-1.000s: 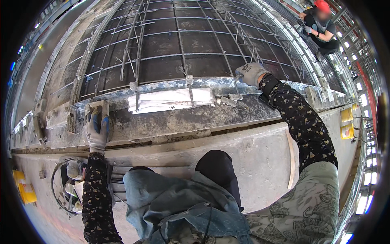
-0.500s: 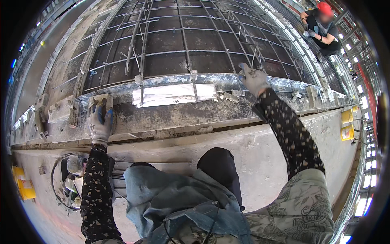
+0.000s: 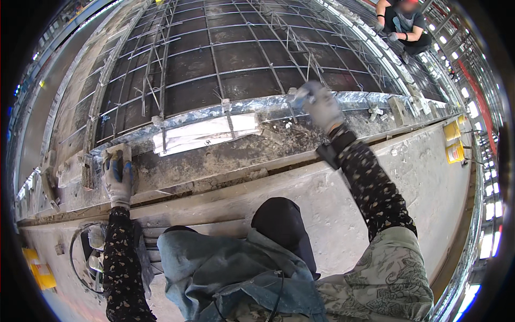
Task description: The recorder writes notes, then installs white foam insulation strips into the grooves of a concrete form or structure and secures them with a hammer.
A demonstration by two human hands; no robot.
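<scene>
While the left hand rests on the dusty rectangular block, its fingers are spread and lightly bent over the upper face; no closed grip visible. Right hand is up over the blue-stained edge rail, fingers part-bent, blurred; can't tell if it holds anything or touches the rail. Both gloved.

Block sits at the left end of the near form flange, just beside the rail. Nearest thing to the right hand is a rebar end that crosses the rail and sticks out over the flange, left of the fingertips.

Handling, my read: block looks stiff and fairly heavy, gritty rather than slick; can't tell if it's fixed down. Best hold is across its two long sides, thumb opposite fingers, clear of the rail. Rebar end should be rigid and ribbed, good friction, tied into the mesh so it won't give freely; take it on the bare projecting length, mind the cut tip.

White sheet lies flat on the flange between the hands, under two other bar ends. Looks light, thin, easy to tear; edge pinch only. Co-worker crouches well apart, far right.
</scene>
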